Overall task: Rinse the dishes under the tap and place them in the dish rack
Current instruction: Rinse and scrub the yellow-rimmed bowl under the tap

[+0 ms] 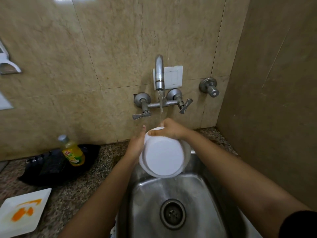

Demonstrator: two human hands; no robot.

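Looking down from the head camera, we are seeing only the underside of the white bowl [163, 158]; its inside is facing away from us toward the wall, so we cannot tell what is in it. We are holding the bowl tipped on edge above the steel sink [193, 191], its flat base turned toward us and its mouth pointing toward the tap [159, 73], with the top rim just under the running stream of water [160, 103]. Where the water is landing is hidden behind the rim and our right hand [169, 128]. That hand is grasping the upper rim, thumb lying across the near side, the other fingers out of sight over the far edge. Our left hand [136, 145] is pressing flat along the bowl's left side, palm hidden against it, one fingertip showing above the rim. On the counter to the left, a white square plate [22, 212] smeared with orange is being cut off by the frame edge, and a yellow soap bottle [72, 152] is standing on a black cloth [51, 167] that is hard to make out. No rack is showing.
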